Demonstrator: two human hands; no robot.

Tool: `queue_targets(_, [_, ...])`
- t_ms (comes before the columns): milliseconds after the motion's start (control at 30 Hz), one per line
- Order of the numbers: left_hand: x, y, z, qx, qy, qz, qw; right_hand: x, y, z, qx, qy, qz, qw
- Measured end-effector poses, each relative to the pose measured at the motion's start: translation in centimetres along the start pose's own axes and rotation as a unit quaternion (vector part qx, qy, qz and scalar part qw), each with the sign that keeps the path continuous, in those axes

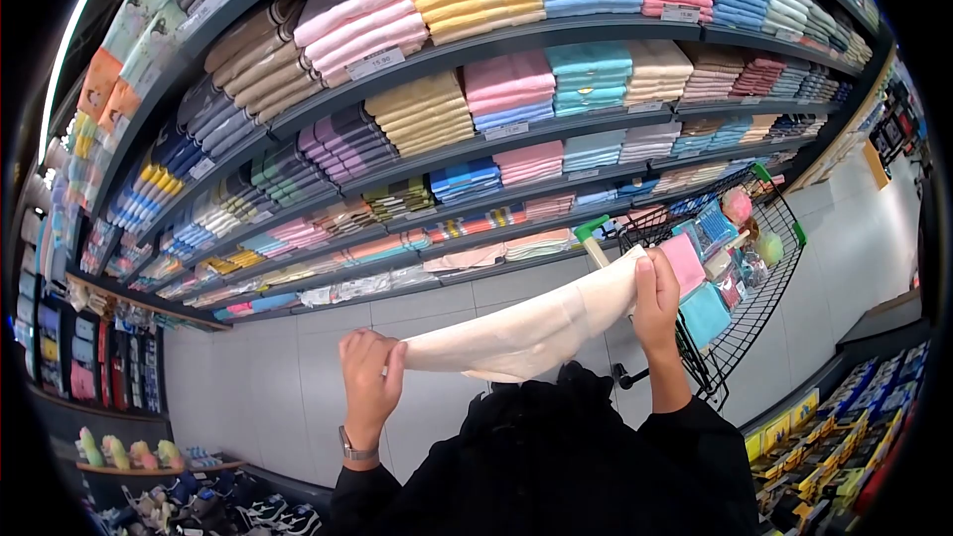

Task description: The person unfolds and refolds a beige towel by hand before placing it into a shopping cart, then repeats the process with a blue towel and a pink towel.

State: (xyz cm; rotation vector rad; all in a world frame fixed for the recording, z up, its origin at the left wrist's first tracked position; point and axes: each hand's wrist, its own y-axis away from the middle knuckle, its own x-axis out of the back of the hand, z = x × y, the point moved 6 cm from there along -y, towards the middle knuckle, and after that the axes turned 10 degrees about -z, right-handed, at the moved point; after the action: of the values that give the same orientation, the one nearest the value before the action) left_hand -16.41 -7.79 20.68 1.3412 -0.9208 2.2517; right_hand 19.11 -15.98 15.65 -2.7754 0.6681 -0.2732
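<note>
A cream towel (536, 330) is stretched between my two hands, in front of my body. My left hand (369, 377) is closed on its left end, with the thumb in front. Higher up, my right hand (655, 303) grips the other end, so the towel slopes upward to the right. Its lower edge sags in loose folds in the middle. Just beyond my right hand stands a black wire shopping cart (769, 323) with green corner pieces. Inside it lie a pink folded towel (682, 263), a turquoise folded towel (704, 316) and several packaged items.
Long dark shelves (556, 28) of folded towels in many colours run across the front, with price tags on their edges. Grey floor tiles (248, 397) lie below. Racks of dark goods (844, 437) stand at the lower right, and slippers (213, 506) are at the lower left.
</note>
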Motion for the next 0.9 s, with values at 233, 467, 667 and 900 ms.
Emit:
queue_targets(233, [-1.0,-0.1,0.3,-0.027,0.018,-0.039,0.999,0.0,0.0,1.0,-0.007,-0.015,0.033,0.999])
queue_targets(467, [-3.8,0.3,-0.1,-0.041,0.056,-0.136,0.988,-0.4,-0.2,2.8,-0.049,-0.023,-0.007,0.998])
queue_targets(667, [-5.8,0.7,-1.9,-0.006,0.069,-0.175,0.982,-1.3,-0.6,2.7,-0.081,-0.040,-0.099,0.991])
queue_targets(900, [-5.3,1.0,-4.0,0.098,0.260,-0.009,0.960,-1.5,-1.1,2.1,-0.057,-0.025,-0.050,0.997])
